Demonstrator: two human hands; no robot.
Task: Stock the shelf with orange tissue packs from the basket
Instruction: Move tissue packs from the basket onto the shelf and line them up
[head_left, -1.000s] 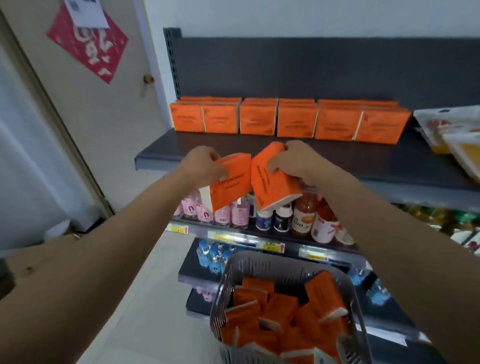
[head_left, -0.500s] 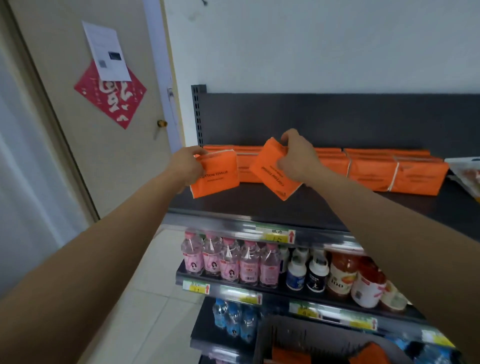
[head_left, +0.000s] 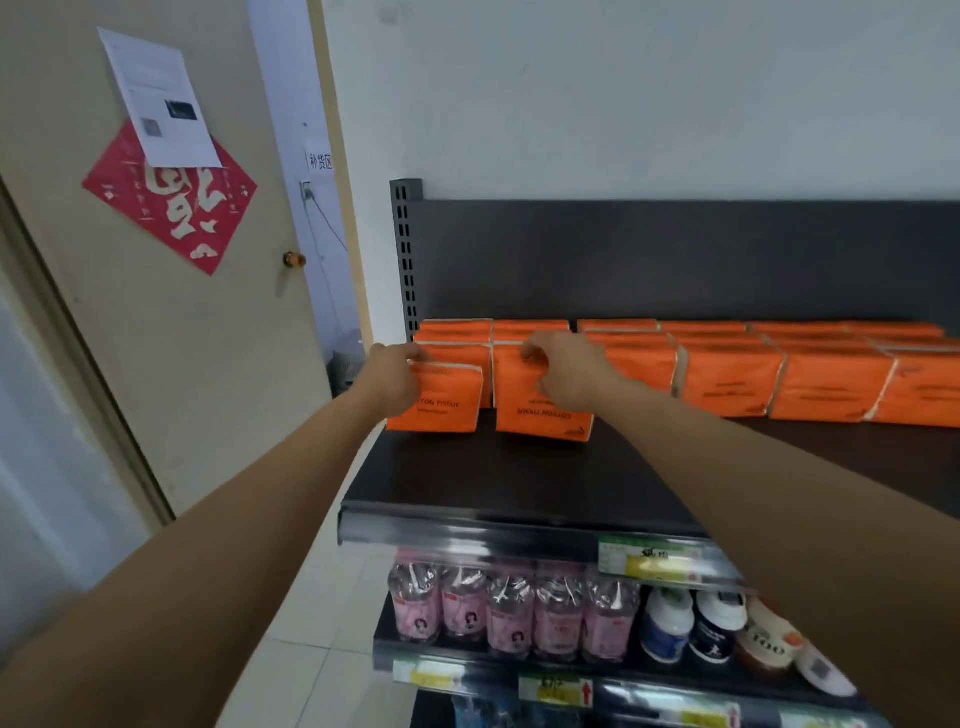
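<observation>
Two orange tissue packs stand upright on the dark top shelf (head_left: 509, 483), in front of the row of orange packs (head_left: 727, 374) along the back panel. My left hand (head_left: 392, 382) grips the left pack (head_left: 441, 408) by its top left edge. My right hand (head_left: 563, 371) grips the right pack (head_left: 540, 415) by its top; its print reads upside down. Both packs rest on the shelf with a small gap between them. The basket is out of view.
Below the top shelf stand pink-labelled bottles (head_left: 509, 608) and jars (head_left: 696, 623) behind price tags. A door (head_left: 156, 312) with a red paper decoration and a knob (head_left: 293, 258) is at the left. Bare shelf surface lies in front of the packs.
Both hands have carried the packs from mid-air forward and down onto the top shelf. The view has tilted up, so the basket has dropped out of sight.
</observation>
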